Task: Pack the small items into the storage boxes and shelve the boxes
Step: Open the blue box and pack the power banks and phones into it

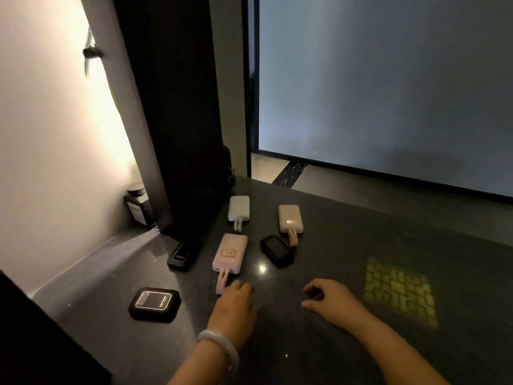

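Note:
Several small power banks lie on a dark countertop (347, 245). A pink one (229, 253) with a short cable lies in the middle, a white one (238, 208) behind it, a beige one (290, 219) to the right. A black oval one (277, 250) lies between them, a black square one (154, 303) at the front left, a slim black one (183, 255) by the dark pillar. My left hand (234, 309), with a pale bangle on the wrist, hovers just below the pink one's cable, fingers curled, holding nothing. My right hand (329, 301) rests loosely curled, empty. No storage box is visible.
A dark pillar (177, 120) stands at the back left of the counter. A small dark jar (138, 204) sits in the corner by the white wall. A patch of patterned light (399, 293) falls on the counter at the right. A large grey panel stands behind.

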